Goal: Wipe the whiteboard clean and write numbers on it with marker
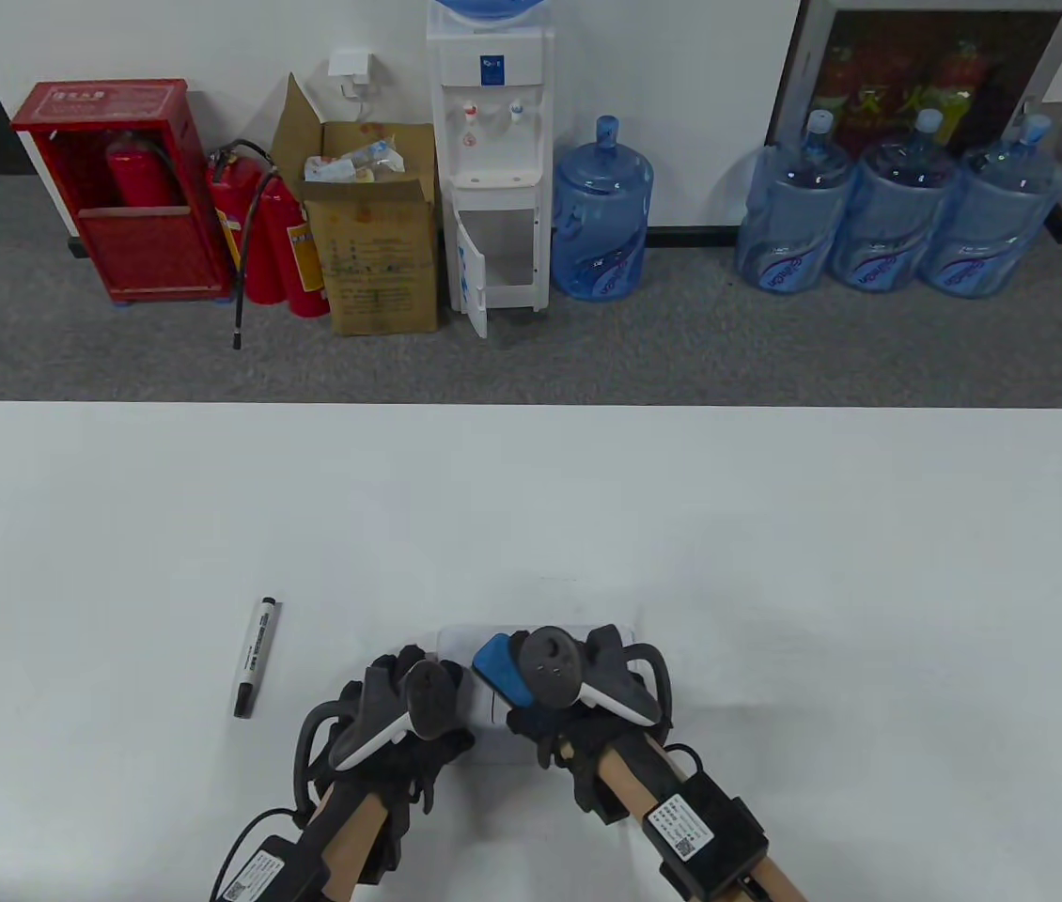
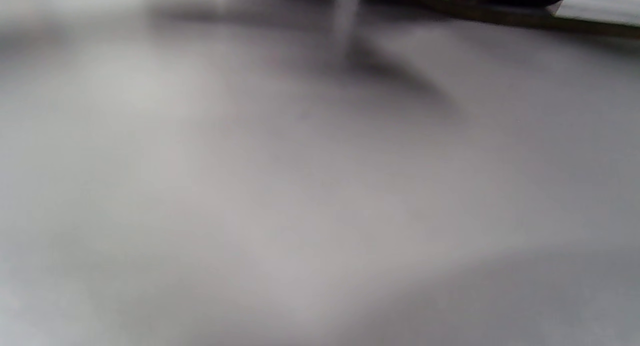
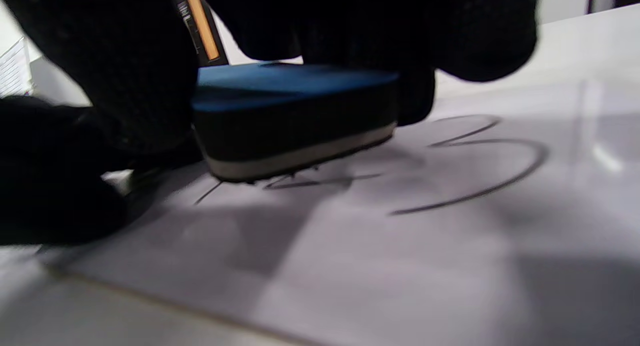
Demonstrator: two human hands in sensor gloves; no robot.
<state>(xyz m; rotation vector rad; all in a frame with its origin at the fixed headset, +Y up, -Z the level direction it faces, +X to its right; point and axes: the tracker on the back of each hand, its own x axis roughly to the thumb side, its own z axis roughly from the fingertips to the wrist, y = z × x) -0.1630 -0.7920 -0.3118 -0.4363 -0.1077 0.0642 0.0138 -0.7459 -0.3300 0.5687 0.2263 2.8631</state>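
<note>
We grip the blue eraser (image 3: 295,119) in our right hand (image 1: 578,695), marks remaining on the whiteboard (image 3: 350,246); marker (image 1: 256,657) left of it, untouched.

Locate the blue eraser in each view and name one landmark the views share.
Table view: eraser at bottom centre, in the right hand, over the whiteboard.
Left wrist view: not visible; picture blurred.
Right wrist view: eraser upper centre, on the whiteboard.
Shared landmark: the whiteboard.
</note>
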